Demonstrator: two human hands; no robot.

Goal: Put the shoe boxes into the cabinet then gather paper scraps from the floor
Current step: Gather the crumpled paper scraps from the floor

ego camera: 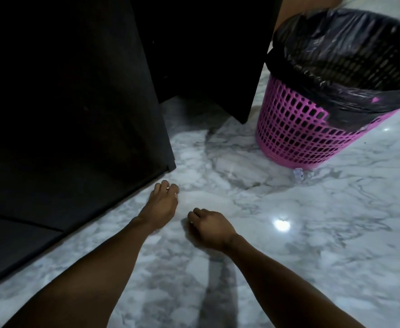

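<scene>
Our left hand (162, 204) was at the floor (336, 233) by the cabinet (76, 114), fingertips bunched; our right hand (209, 229) was curled. Whether either pinched paper we could not tell. A scrap (298, 174) lay just beside the bin (296, 136).

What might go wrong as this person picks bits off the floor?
The small pale scrap beside the pink basket nearly blends into the marble floor and may be missed. The left hand is close to the corner of the dark cabinet, so it might knock against it. The glare spot could hide other bits.
</scene>
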